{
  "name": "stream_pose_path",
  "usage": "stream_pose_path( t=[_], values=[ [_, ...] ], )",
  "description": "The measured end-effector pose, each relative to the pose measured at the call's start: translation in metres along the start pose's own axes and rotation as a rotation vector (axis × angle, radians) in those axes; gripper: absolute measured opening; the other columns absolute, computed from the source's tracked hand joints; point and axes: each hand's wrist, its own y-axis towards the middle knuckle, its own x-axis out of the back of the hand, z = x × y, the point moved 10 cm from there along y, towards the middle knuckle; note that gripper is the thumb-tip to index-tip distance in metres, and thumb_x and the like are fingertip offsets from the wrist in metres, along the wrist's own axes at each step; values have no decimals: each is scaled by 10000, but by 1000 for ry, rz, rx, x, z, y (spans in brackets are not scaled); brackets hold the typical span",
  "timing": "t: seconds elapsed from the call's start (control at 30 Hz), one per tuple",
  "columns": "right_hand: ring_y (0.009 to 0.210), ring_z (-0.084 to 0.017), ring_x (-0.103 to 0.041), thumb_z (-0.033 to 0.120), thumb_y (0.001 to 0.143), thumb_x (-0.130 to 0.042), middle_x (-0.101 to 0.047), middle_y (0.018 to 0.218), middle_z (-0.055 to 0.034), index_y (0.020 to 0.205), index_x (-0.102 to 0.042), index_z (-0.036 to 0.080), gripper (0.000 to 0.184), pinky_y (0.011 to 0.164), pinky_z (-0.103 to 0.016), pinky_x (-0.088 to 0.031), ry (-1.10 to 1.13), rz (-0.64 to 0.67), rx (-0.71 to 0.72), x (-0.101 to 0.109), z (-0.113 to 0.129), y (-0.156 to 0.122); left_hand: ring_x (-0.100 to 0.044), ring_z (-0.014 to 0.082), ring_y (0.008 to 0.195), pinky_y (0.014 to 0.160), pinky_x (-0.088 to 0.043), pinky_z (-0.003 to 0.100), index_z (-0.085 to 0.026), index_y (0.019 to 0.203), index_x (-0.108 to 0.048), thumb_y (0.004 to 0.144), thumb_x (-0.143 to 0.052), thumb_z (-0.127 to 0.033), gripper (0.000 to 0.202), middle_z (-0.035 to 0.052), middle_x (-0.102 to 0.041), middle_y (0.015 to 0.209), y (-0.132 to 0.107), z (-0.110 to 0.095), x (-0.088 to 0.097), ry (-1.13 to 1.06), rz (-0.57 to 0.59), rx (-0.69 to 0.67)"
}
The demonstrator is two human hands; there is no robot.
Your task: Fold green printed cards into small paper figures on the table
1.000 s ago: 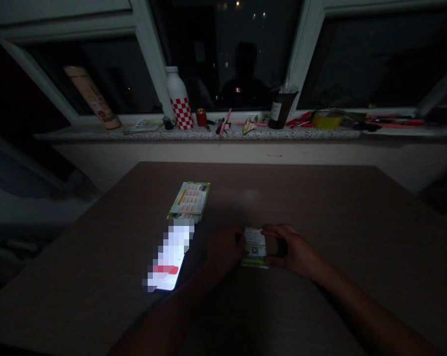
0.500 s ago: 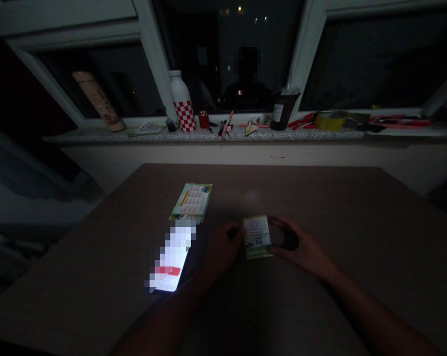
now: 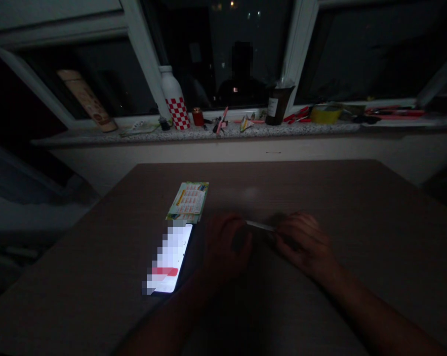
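Note:
A thin printed card [image 3: 260, 226] is seen almost edge-on, as a narrow pale strip above the table. My left hand [image 3: 223, 247] curls at its left end, fingertips against it, the thumb bent round below. At the other end, the fingers and thumb of my right hand [image 3: 305, 243] pinch the card. Its printed face is turned out of sight, and the dark hides the exact finger contact. Left of my hands lies a small pile of printed cards [image 3: 189, 199] with rows of red figures. Nearer me, a phone [image 3: 171, 262] with a lit screen rests beside my left forearm.
The brown table [image 3: 312, 183] reaches to the wall under a window. On the stone sill [image 3: 134, 137] stand a peach tumbler [image 3: 88, 101], a red-checked white bottle [image 3: 176, 101], a small red jar [image 3: 197, 117], a dark cup [image 3: 277, 106] and a yellow roll [image 3: 325, 114].
The card has tipped from showing its printed face to nearly edge-on. Both hands have turned with it, the right fingers closing in around its end. The view has shifted slightly.

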Motion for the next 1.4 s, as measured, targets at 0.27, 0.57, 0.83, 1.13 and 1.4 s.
stream_pose_path(
  t=[0.27, 0.57, 0.83, 1.13, 1.4],
  values=[
    [863, -215, -597, 133, 763, -652, -667, 851, -60, 886, -632, 180, 134, 839, -421, -455, 9, 112, 141, -22, 28, -3, -550, 203, 904, 814, -423, 379, -179, 845, -633, 780, -568, -194, 93, 73, -622, 988, -6, -29, -25, 81, 195, -286],
    [827, -191, -620, 146, 783, -614, -677, 827, -21, 860, -619, 225, 110, 877, -420, -450, 59, 148, 188, -30, 37, -1, -551, 181, 838, 792, -415, 358, -176, 747, -631, 767, -549, -209, 90, 50, -646, 892, -6, -27, -30, 38, 279, -322],
    [788, -189, -632, 111, 709, -690, -684, 770, -15, 840, -627, 219, 181, 824, -406, -473, 59, 82, 126, -18, 30, 2, -548, 172, 827, 791, -401, 336, -183, 740, -610, 719, -562, -170, 53, 32, -642, 855, -1, -14, -28, 54, 284, -285],
    [741, -206, -651, 142, 717, -670, -677, 739, -4, 818, -635, 272, 168, 765, -418, -488, 55, -8, -36, 9, -4, 1, -566, 188, 857, 785, -426, 338, -180, 725, -585, 712, -599, -176, 18, 48, -641, 884, 11, 9, -1, 74, 216, -164],
    [759, -190, -648, 124, 710, -670, -682, 738, 7, 827, -633, 263, 185, 803, -406, -479, 131, 36, 23, -8, 10, 3, -562, 192, 904, 836, -430, 347, -179, 937, -608, 805, -554, -227, 151, 61, -641, 954, -2, -13, -22, 27, 299, -194]
  ],
)
